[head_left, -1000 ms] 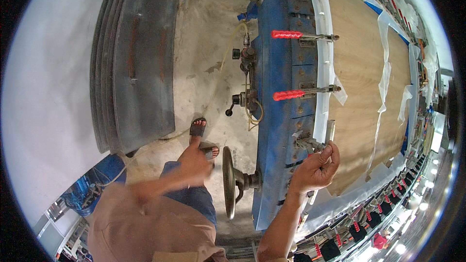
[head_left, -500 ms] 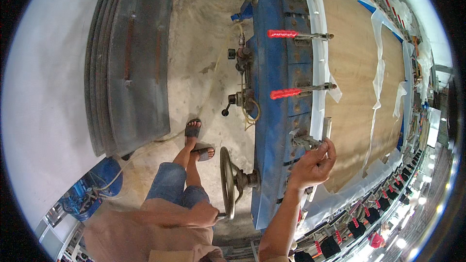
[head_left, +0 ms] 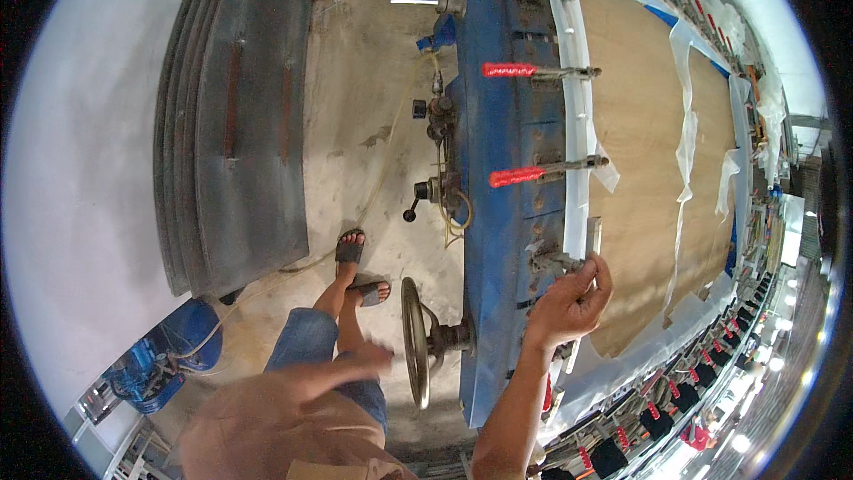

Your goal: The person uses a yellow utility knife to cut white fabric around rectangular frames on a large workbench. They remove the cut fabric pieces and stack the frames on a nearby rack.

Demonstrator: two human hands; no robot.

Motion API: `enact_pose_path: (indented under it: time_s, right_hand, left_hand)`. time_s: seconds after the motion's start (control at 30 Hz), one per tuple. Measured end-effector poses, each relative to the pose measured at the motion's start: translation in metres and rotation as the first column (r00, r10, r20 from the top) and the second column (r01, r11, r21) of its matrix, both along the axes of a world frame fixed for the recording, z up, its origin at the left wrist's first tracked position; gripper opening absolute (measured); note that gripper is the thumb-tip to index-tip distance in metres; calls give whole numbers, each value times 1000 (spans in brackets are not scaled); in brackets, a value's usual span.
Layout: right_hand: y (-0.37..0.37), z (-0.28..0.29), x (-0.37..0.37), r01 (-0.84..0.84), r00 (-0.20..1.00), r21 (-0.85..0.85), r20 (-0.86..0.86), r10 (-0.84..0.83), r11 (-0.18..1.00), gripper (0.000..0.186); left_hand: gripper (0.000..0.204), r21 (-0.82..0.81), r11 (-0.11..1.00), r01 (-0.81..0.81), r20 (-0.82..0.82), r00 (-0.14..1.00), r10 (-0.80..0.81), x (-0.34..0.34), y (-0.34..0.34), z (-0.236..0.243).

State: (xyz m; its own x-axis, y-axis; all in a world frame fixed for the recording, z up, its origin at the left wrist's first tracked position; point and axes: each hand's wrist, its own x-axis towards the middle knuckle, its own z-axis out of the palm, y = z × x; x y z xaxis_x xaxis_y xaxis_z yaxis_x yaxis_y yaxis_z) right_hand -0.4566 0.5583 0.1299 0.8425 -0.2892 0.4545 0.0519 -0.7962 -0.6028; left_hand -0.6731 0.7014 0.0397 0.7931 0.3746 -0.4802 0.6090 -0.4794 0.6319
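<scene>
My right hand (head_left: 569, 305) is closed, its fingertips pinching the end of a metal toggle clamp (head_left: 558, 260) on the edge of a blue machine frame (head_left: 498, 240). Just beyond those fingers, a white strip (head_left: 577, 124) runs along the edge of a brown board (head_left: 657, 107). My left hand (head_left: 377, 358) is smeared by motion, left of a metal handwheel (head_left: 412, 342) and apart from its rim. Whether its fingers are closed cannot be made out.
Several toggle clamps with red handles (head_left: 515, 177) line the frame's edge. Valves with a black-knobbed lever (head_left: 410, 214) stick out toward the floor. Dark metal sheets (head_left: 253, 116) lean against the white wall at left. A blue compressor (head_left: 147, 369) stands below them, its hose crossing the floor.
My left hand has let go of the handwheel's handle and moved up and slightly left. My right hand keeps its pinch on the toggle clamp. The view has shifted slightly.
</scene>
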Motion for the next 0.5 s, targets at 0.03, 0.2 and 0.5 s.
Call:
enact_pose_path:
  time_s: [0.03, 0.2, 0.5]
  right_hand:
    - [-1, 0, -1, -14, 1000, -17, 12, 15, 1000, 18]
    - [-1, -1, -2, 11, 1000, 32, -7, -11, 999, 18]
    - [-1, 0, 0, 32, 999, 94, -34, -29, 995, 19]
  left_hand:
    - [74, 2, 999, 37, -7, 999, -37, 9, 5, -11]
    - [26, 18, 650, 760, -118, 647, -753, -1, 29, -19]
    - [28, -71, 622, 780, -206, 598, -774, 12, 34, -71]
